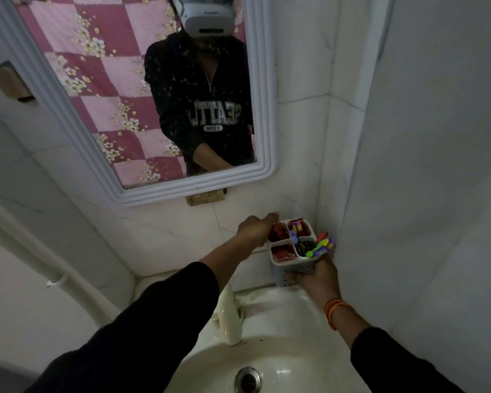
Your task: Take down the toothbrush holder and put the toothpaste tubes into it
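Note:
A white perforated toothbrush holder (284, 272) with four compartments stands at the back right corner of the sink, against the wall. My right hand (318, 275) grips its lower right side. Red toothpaste tubes (281, 252) fill the left and front compartments; bright toothbrushes (322, 245) stick out of the right one. My left hand (257, 228) reaches over the back left compartment, its fingers pinched on the red tube (278, 231) standing there.
Below lies the white sink (270, 361) with its drain (248, 378) and a cream tap (228, 316). A white-framed mirror (264, 143) hangs above on the tiled wall. The right wall (423, 165) is close beside the holder. A white pipe (54, 268) runs at left.

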`<state>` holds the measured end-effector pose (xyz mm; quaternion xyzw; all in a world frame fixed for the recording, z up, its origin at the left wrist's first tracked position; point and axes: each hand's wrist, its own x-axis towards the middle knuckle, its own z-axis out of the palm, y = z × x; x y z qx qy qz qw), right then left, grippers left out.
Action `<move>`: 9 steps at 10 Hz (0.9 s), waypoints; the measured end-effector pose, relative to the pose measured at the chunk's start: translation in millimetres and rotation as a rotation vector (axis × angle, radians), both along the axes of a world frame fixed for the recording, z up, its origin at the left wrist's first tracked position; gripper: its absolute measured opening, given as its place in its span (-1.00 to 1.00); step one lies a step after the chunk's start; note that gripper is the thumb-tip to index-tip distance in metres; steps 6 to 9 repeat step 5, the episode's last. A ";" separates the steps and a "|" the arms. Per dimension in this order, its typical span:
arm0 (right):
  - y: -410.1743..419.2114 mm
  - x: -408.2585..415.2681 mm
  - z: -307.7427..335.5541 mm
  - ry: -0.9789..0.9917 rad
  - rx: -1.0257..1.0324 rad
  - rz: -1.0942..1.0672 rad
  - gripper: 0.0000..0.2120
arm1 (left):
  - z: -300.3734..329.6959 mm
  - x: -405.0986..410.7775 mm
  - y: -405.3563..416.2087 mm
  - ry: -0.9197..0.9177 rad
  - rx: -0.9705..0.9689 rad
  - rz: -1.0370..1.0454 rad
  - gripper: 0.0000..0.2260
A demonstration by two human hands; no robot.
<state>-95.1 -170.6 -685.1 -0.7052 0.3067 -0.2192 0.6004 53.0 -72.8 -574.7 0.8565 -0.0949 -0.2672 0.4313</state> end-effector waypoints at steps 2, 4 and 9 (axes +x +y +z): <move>-20.7 11.6 -4.1 0.037 0.017 -0.028 -0.10 | -12.1 -10.6 -9.8 0.094 -0.148 0.138 -0.47; -18.3 12.0 10.8 0.078 0.086 -0.048 -0.20 | -15.0 -14.5 0.0 0.129 -0.191 0.112 -0.64; -5.9 -0.9 16.1 0.207 0.096 -0.124 -0.20 | -1.9 -28.6 14.8 -0.051 -0.001 0.045 -0.53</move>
